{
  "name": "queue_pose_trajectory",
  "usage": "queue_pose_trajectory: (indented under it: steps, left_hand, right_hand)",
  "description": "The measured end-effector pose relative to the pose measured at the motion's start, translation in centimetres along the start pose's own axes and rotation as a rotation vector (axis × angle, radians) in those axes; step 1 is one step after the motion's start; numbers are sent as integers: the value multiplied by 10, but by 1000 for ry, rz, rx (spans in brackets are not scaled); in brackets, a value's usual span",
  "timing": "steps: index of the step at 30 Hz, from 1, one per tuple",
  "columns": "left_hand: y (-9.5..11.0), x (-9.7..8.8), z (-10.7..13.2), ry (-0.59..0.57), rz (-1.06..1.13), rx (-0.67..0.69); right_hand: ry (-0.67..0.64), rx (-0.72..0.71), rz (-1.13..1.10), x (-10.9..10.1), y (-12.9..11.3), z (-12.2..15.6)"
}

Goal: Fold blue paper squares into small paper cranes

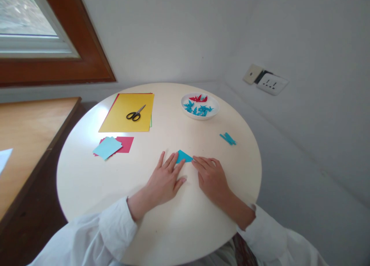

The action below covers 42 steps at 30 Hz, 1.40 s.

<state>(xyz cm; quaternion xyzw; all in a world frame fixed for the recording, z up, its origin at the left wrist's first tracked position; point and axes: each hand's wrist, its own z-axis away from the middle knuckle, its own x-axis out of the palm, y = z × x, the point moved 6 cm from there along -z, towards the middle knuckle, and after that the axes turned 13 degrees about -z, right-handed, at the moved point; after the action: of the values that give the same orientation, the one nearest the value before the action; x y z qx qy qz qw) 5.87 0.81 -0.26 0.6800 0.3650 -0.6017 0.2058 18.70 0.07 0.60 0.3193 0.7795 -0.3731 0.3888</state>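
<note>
A small piece of blue paper, folded into a triangle, lies flat on the round white table. My left hand rests over its left part with the fingers spread, pressing it down. At the paper's right corner, my right hand has its fingers bent and held close together, the fingertips touching that corner. The fingers partly cover the paper's left and right ends.
Black-handled scissors lie on yellow paper sheets at the far left. Nearer sit light-blue paper squares over red paper. A white dish holds red and blue folded-paper pieces; blue strips lie at right.
</note>
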Motion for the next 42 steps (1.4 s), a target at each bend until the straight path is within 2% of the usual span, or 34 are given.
queue_pose_trajectory:
  steps: [6, 10, 16, 25, 33, 42]
  left_hand:
    - [-14, -3, -17, 69, 92, -57]
    - [-22, 0, -25, 102, 86, -24]
    - [-20, 6, -22, 190, 26, 57]
    - [-21, 5, -24, 168, 31, 59]
    - [-24, 1, -27, 111, 30, 86]
    - [-17, 5, -27, 166, -11, 147]
  right_hand:
    - [22, 77, -118, 1, 8, -3]
    - [-15, 71, -166, 6, 8, -3]
    - [-34, 86, -221, 9, 11, -4]
    - [-31, -3, -185, 9, 8, -23]
    - [-52, -62, -144, 6, 7, -30]
    - [-100, -92, -173, 8, 10, -33]
